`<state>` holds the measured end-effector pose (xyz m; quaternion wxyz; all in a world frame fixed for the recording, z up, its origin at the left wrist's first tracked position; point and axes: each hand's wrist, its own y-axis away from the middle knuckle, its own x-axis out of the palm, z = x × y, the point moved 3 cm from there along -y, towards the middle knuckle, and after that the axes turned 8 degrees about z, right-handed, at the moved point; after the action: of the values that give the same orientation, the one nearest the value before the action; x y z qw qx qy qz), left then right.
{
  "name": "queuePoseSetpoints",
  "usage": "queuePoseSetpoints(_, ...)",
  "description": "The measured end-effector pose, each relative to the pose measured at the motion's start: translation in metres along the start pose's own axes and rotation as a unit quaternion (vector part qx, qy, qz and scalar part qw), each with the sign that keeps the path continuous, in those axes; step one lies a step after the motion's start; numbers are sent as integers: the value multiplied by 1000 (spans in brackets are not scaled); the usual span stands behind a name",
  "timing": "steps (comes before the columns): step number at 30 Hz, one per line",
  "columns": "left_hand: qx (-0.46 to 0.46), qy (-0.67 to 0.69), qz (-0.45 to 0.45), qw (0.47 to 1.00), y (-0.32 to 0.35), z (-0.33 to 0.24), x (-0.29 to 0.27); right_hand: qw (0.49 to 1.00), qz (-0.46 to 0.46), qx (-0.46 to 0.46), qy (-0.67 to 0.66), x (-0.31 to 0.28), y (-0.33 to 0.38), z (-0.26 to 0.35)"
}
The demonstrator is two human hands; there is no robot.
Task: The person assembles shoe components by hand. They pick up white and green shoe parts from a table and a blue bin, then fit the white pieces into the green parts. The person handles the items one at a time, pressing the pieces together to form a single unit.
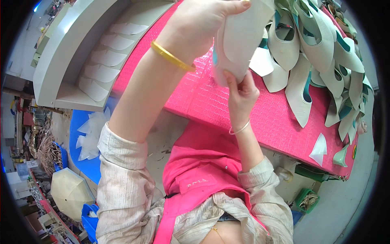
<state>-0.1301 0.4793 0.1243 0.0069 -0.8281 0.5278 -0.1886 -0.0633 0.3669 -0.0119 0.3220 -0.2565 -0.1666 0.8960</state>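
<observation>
Up over the pink-covered table (195,97), a white shoe upper (241,38) with a teal lining edge is held between my two hands. My left hand (199,22), its wrist in a yellow bangle, grips the upper from the left side, thumb across the top; some of its fingers are hidden behind the piece. Lower down, my right hand (243,91) pinches the near end of the upper between thumb and fingers. Just right of it lies a big pile of similar white pointed shoe uppers (319,53) with teal linings.
A grey curved rack (61,53) with a row of white cut pieces (109,57) stands left of the table. Translucent pieces (87,142) lie on a blue stool (79,122). Two loose pieces (319,150) rest near the table's right corner. A green basket (306,201) stands below.
</observation>
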Motion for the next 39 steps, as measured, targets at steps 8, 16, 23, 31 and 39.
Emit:
queuePoseSetpoints(8, 204, -450, 86, 865, 31, 53, 17, 921, -52, 63, -380, -80, -43, 47)
queuePoseSetpoints(16, 9, -379, 55, 924, 82, 123, 0, 937, 64, -59, -339, -88, 28, 37)
queuePoseSetpoints(23, 47, -313, 92, 944, 98, 129, -4, 931, 19, 150, -332, -62, -43, -12)
queuePoseSetpoints(31, -1, -221, 79, 972, 124, 142, -8, 924, 66, 188, -327, -36, -21, -22)
queuePoseSetpoints(39, -136, 82, 2, 987, 95, 130, 18, 985, 30, 99, -141, -29, -4, -14)
